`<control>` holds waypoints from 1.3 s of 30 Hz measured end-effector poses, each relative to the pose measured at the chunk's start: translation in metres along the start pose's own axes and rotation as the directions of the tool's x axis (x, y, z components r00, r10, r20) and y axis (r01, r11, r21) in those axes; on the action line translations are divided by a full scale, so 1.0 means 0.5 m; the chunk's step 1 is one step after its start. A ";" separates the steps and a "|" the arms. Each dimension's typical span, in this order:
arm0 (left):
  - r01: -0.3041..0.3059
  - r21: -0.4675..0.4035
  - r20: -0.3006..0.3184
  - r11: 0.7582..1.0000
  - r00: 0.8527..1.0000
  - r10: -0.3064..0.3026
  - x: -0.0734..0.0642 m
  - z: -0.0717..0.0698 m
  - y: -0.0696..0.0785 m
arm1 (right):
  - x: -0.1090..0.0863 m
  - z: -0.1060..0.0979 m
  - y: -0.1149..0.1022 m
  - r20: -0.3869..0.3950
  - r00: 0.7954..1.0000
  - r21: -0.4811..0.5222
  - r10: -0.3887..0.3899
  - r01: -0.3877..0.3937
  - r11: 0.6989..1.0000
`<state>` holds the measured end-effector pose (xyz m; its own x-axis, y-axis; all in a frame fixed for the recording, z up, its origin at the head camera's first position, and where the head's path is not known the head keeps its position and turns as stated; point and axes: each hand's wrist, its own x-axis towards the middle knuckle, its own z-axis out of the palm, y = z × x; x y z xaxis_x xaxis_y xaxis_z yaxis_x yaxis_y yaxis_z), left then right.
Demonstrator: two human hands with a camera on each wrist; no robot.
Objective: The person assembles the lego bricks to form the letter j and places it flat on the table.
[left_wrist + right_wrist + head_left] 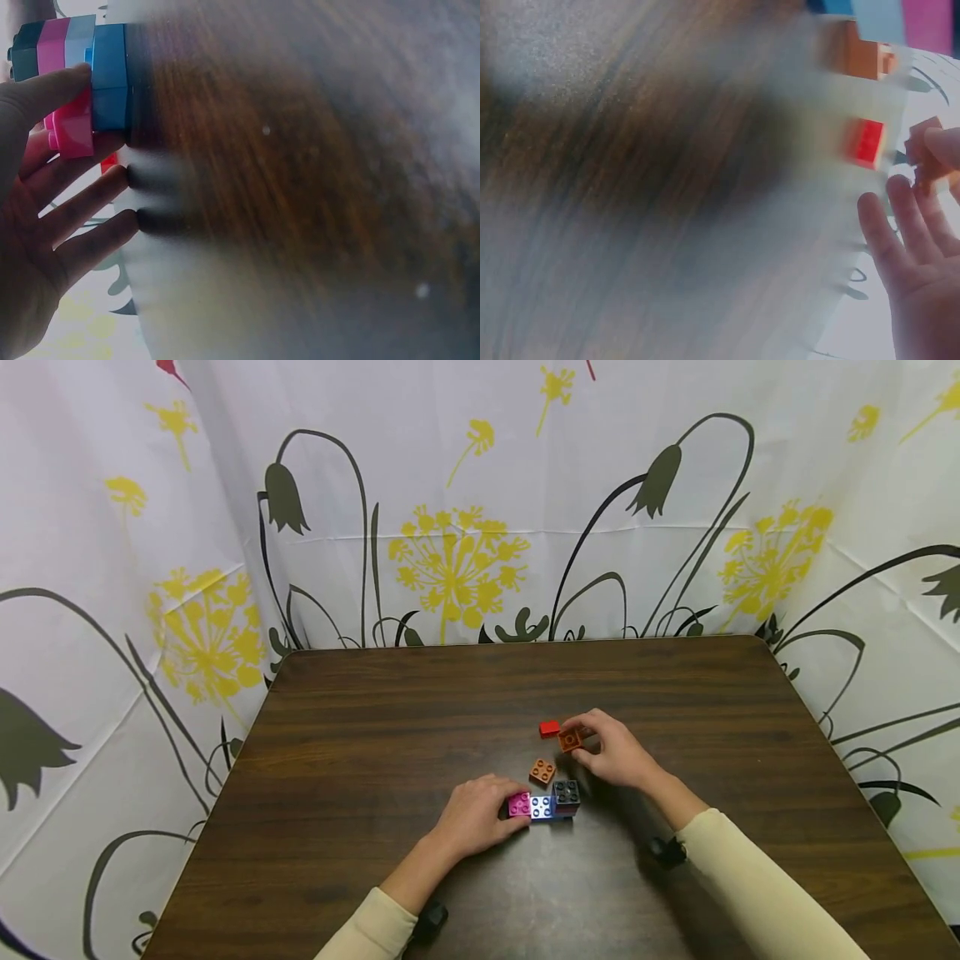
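Note:
My left hand [471,817] pinches the pink end of a small built row of toy building bricks [542,808] between thumb and fingers. In the left wrist view, blue bricks [110,75] form its base, with a pink brick [73,133] on the near end and a stack of light blue, pink and dark bricks at the far end. Above the table, my right hand [617,755] pinches an orange-brown brick [569,741], its hollow underside turned toward the head camera. Between the hands, an orange brick [542,772] lies studs up just behind the built row.
A small red brick [549,728] lies on the table beyond the orange one, beside the right fingertips. The dark wood table [375,718] reaches back to a white curtain [480,468] printed with flowers. Dark wrist cameras [666,852] sit at both sleeve cuffs.

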<state>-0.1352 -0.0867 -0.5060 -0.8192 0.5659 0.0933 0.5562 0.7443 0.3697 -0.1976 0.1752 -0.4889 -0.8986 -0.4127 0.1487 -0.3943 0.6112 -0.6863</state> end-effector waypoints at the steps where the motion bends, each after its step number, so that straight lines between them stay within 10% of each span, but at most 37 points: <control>1: 0.000 0.001 -0.001 1.000 1.000 0.000 0.000 0.000 -0.001 | -0.002 -0.004 -0.002 -0.009 1.000 0.007 0.004 -0.004 1.000; 16: 0.003 0.003 0.007 1.000 1.000 -0.003 -0.002 -0.001 -0.001 | -0.047 -0.051 -0.054 -0.014 1.000 0.166 0.016 -0.014 0.986; 39: -0.008 0.002 -0.004 1.000 1.000 0.008 -0.003 -0.002 -0.002 | -0.114 -0.027 -0.119 -0.007 0.984 -0.124 -0.176 0.174 0.977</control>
<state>-0.1348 -0.0885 -0.5058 -0.8155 0.5701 0.0997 0.5627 0.7405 0.3675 -0.1255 0.1714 -0.4467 -0.8166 -0.5092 0.2718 -0.5651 0.6090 -0.5566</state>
